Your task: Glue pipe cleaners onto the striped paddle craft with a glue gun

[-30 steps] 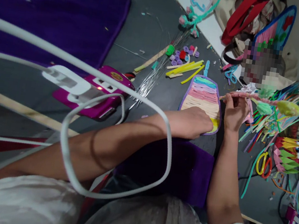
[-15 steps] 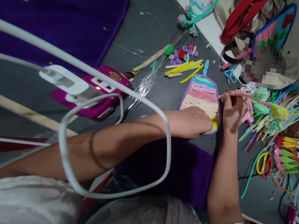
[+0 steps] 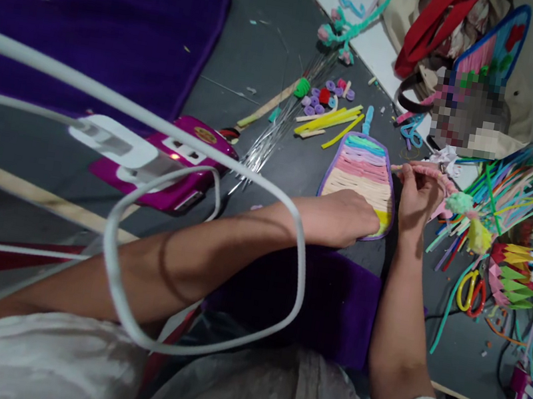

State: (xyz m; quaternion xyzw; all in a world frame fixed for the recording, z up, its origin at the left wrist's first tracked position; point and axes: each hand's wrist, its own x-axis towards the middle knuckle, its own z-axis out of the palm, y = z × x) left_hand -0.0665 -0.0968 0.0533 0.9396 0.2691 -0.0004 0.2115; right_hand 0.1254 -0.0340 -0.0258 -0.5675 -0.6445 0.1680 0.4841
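A panel (image 3: pixel 356 181) of striped pipe cleaners with a purple rim lies on the dark table, a blue stub at its far end. My left hand (image 3: pixel 347 218) is closed over its near part, beside the yellow stripe; its fingertips are mostly hidden. To the right of the panel, my right hand (image 3: pixel 419 193) pinches a pink pipe-cleaner stem (image 3: pixel 446 181). One end of the stem reaches the panel's right edge. From the other end hang a pale green tuft (image 3: pixel 460 202) and a yellow tuft (image 3: pixel 480 237).
White cable (image 3: pixel 304 266) loops over my left arm. Left are a magenta power strip (image 3: pixel 176 158) and metal wires (image 3: pixel 268 139). Behind lie yellow strips (image 3: pixel 329 120) and small coils (image 3: pixel 320 97). On the right are loose pipe cleaners (image 3: pixel 516 185), scissors (image 3: pixel 467 288) and a bag (image 3: pixel 512 120).
The far end of the pink stem, with its green and yellow tufts, has swung down toward me. My right hand has shifted slightly right; my left hand stays on the panel.
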